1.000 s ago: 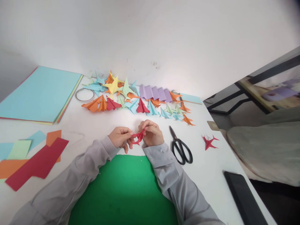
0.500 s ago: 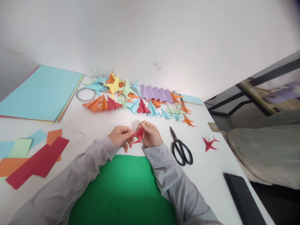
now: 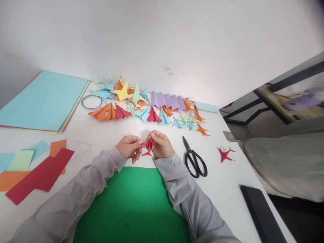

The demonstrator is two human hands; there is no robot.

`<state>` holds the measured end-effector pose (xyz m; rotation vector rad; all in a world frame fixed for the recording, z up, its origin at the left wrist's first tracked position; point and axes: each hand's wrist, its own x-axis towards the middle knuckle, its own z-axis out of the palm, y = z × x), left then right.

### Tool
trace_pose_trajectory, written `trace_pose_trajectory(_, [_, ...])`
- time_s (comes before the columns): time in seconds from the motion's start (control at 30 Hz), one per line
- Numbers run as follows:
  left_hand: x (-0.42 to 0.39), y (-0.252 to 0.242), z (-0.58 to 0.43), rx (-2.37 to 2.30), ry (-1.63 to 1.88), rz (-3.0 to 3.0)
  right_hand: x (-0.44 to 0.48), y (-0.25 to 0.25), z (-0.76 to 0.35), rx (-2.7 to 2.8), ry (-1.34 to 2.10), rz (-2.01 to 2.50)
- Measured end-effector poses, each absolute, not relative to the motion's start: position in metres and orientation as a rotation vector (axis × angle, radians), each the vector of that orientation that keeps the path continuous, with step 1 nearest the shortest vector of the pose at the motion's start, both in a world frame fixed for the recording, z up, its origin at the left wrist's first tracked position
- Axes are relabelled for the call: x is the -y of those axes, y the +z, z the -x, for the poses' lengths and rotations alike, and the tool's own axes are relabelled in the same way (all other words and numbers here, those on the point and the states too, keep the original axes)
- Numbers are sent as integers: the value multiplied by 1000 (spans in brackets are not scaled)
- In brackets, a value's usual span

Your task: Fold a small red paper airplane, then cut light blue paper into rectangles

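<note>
A small red folded paper piece (image 3: 147, 147) is held between both hands just above the white table (image 3: 222, 182). My left hand (image 3: 129, 147) pinches its left side with thumb and fingers closed. My right hand (image 3: 160, 145) grips its right side, fingers curled round it. Both hands sit just beyond the far edge of a green sheet (image 3: 131, 206) that lies in front of me. Grey sleeves cover both arms.
Several folded paper shapes (image 3: 141, 104) in many colours lie along the wall. Black scissors (image 3: 194, 160) and a red folded star (image 3: 224, 154) lie to the right, a dark phone (image 3: 262, 212) at the front right. Paper stack (image 3: 43, 101), tape ring (image 3: 91, 101) and cut strips (image 3: 37, 175) lie left.
The red piece has been turned and drawn slightly up between the fingers; both hands have closed in a little toward each other. Nothing else on the table has moved.
</note>
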<state>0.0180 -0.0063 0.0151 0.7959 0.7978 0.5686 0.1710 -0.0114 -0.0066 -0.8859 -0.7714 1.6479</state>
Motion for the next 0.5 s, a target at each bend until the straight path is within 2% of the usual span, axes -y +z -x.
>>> trace_pose_trajectory(0.5, [5, 16, -18, -847, 727, -720, 11, -8, -173, 737, 1681, 836])
